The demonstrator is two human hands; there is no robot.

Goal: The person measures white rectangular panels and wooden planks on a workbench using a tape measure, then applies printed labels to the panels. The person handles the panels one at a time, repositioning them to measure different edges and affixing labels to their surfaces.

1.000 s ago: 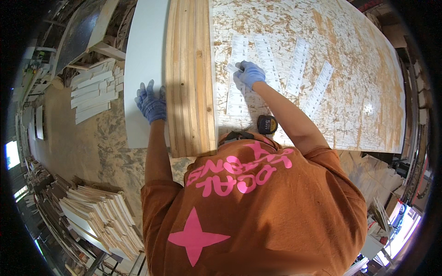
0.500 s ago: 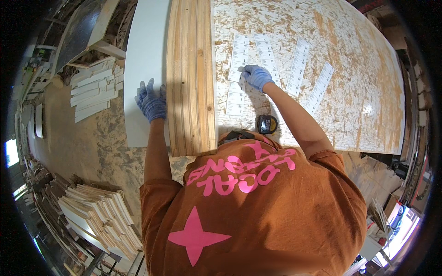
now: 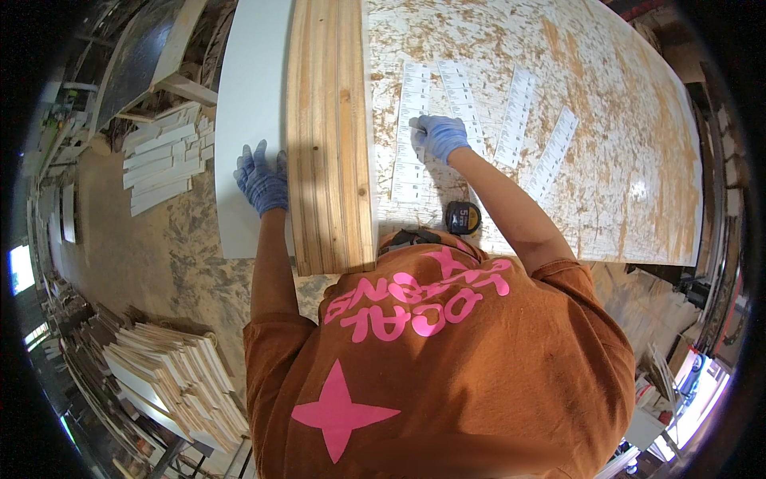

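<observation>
My left hand (image 3: pixel 263 177), in a blue-grey glove, lies with fingers spread on a white panel (image 3: pixel 254 88). Right beside it runs a stack of long wooden strips (image 3: pixel 329 136) laid side by side. My right hand (image 3: pixel 441 136), gloved alike, has its fingers curled together over a white strip of printed labels (image 3: pixel 410 172). Its fingertips rest at the middle of that strip; whatever is between them is hidden. Another label strip (image 3: pixel 459 84) passes partly under this hand. Two more, a third strip (image 3: pixel 515 118) and a fourth strip (image 3: pixel 554 152), lie slanted to the right.
A black and yellow tape measure (image 3: pixel 462 217) sits near the table's front edge. The worktable (image 3: pixel 622 176) has a scuffed white and brown top. White offcuts (image 3: pixel 167 156) lie at left, and a stack of boards (image 3: pixel 179 379) stands at lower left.
The leftmost label strip was parted at its middle beside my right hand; now it looks flat and continuous. My right hand has shifted slightly left and down. My left hand stays put.
</observation>
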